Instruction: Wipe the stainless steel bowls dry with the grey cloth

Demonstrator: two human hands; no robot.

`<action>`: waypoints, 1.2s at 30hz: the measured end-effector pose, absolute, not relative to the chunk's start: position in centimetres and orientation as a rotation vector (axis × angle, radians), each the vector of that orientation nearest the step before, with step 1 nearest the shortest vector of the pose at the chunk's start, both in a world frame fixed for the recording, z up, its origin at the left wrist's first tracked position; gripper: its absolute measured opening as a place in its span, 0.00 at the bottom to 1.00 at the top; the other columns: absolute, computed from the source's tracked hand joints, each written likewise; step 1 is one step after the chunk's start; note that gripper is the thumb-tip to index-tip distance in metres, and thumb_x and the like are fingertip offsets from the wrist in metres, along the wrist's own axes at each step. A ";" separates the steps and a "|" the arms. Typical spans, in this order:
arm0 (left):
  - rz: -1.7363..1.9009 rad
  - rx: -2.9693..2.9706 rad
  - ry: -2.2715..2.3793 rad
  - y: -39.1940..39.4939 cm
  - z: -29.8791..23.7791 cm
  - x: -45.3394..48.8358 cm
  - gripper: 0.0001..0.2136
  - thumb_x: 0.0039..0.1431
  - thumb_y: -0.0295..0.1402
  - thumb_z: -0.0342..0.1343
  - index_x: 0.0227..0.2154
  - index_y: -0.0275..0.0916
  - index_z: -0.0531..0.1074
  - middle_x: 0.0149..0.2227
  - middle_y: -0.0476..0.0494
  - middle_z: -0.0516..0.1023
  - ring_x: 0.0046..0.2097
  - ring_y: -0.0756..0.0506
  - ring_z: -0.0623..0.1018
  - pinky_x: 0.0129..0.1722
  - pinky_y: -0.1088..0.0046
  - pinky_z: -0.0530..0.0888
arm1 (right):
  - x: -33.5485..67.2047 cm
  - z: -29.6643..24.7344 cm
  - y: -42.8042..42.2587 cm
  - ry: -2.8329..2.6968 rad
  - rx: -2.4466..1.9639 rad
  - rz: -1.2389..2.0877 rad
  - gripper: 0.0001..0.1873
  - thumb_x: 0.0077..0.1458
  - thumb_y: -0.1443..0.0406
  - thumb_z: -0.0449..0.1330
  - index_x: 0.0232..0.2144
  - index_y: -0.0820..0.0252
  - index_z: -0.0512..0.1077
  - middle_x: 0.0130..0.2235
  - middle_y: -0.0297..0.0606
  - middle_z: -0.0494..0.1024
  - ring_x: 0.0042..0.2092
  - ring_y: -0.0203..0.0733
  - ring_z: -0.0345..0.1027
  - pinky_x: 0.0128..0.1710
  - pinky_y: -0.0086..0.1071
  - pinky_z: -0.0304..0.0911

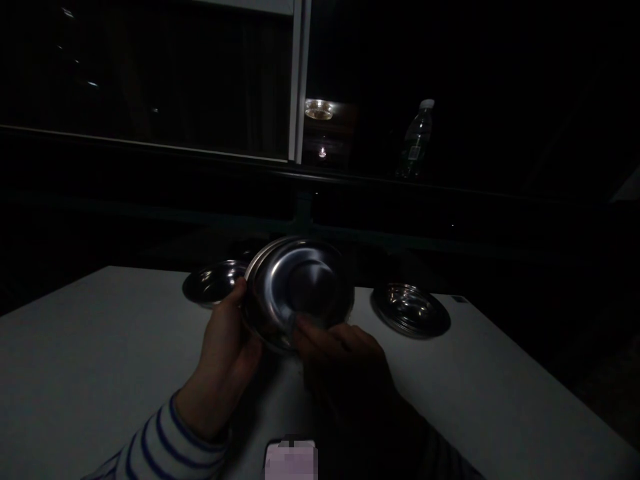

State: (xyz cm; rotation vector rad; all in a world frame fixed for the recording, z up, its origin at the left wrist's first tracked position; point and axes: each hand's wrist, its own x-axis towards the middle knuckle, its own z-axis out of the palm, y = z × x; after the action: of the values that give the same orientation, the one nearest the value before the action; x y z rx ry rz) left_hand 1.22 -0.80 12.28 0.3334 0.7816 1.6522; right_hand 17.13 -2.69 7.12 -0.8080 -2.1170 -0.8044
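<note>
In dim light I hold a small stack of shiny steel plates tilted up above a white table. My left hand grips the stack's left rim, thumb on the edge, fingers behind. My right hand pinches the lower rim of the front plate, fingers closed on it. Another steel plate lies on the table just behind my left hand. A further steel plate lies to the right of my right hand.
A plastic water bottle stands on a dark ledge behind the table. A small lit glass object glints beside a white window post. A pale blurred object lies at the table's near edge. The surroundings are dark.
</note>
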 end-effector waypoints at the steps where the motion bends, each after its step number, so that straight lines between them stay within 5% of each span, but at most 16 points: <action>1: 1.653 0.323 0.783 -0.8 12.3 1.3 0.10 0.59 0.23 0.44 0.29 0.34 0.71 0.22 0.48 0.76 0.23 0.52 0.75 0.25 0.80 0.73 | 17.0 7.1 -2.8 -2.138 -0.799 -0.801 0.17 0.55 0.69 0.50 0.47 0.58 0.68 0.50 0.27 0.72 0.30 0.36 0.58 0.25 0.33 0.51; 20: 1.529 0.459 0.889 -1.2 10.9 2.8 0.09 0.58 0.30 0.48 0.32 0.33 0.73 0.26 0.45 0.77 0.25 0.49 0.76 0.23 0.76 0.73 | 17.8 7.8 -2.1 -2.072 -0.989 -0.836 0.15 0.56 0.69 0.52 0.46 0.63 0.69 0.49 0.36 0.73 0.35 0.38 0.61 0.30 0.33 0.53; 36: 1.506 0.426 0.955 -1.0 11.0 2.8 0.11 0.58 0.29 0.47 0.26 0.34 0.73 0.21 0.46 0.75 0.20 0.50 0.73 0.18 0.77 0.69 | 17.7 7.3 -1.8 -2.168 -0.939 -0.832 0.16 0.55 0.69 0.52 0.46 0.61 0.70 0.50 0.31 0.73 0.33 0.39 0.60 0.26 0.33 0.51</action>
State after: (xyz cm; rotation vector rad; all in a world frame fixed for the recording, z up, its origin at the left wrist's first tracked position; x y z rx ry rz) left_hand 2.78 -1.01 11.01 0.4256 0.9554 1.5063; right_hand 17.74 -1.85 7.30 -0.9386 -2.1679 -0.8320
